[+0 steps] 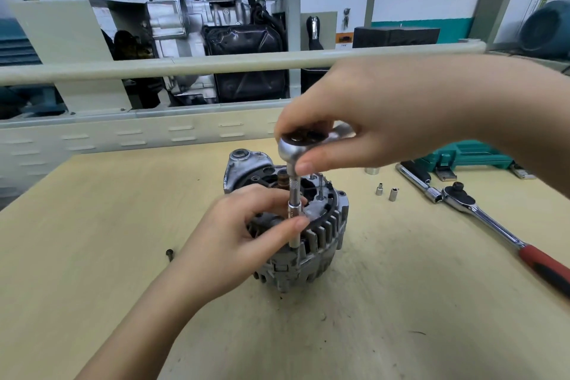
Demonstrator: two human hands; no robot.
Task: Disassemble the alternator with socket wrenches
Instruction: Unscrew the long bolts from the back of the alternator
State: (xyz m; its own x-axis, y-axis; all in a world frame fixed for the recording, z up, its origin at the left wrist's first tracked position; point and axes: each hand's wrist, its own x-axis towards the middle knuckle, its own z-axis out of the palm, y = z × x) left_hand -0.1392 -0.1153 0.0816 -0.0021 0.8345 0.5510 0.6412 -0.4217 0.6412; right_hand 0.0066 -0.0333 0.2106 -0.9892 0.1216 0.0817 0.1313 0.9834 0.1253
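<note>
My right hand point(379, 120) has its grip curled around the round chrome head of a small ratchet wrench point(300, 145), thumb pressed on the near side, while my left hand point(243, 234) pinches the slim steel extension and socket point(294, 210) that drops straight down from that head, thumb and fingertips on either side of the shaft. The socket's lower end meets the rim of the grey cast-aluminium alternator point(308, 237), which stands on end near the middle of the pale yellow wooden desk point(92, 256); its housing is dull and grimy, ribbed with open cooling slots round the side, with a mounting ear and bushing at the back and a copper-coloured shaft end showing on top. My left hand covers the alternator's near-left part, and I cannot see the bolt under the socket. The small ratchet's handle is hidden behind my right hand. To the right lie one large ratchet wrench with a red-and-black handle point(493, 225), cut off at the frame edge, two small loose chrome sockets point(386, 192), one larger socket point(371, 170) behind them, and a green tool case point(462, 154) partly hidden by my forearm. One dark bolt point(169, 254) lies to the left of my wrist.
</note>
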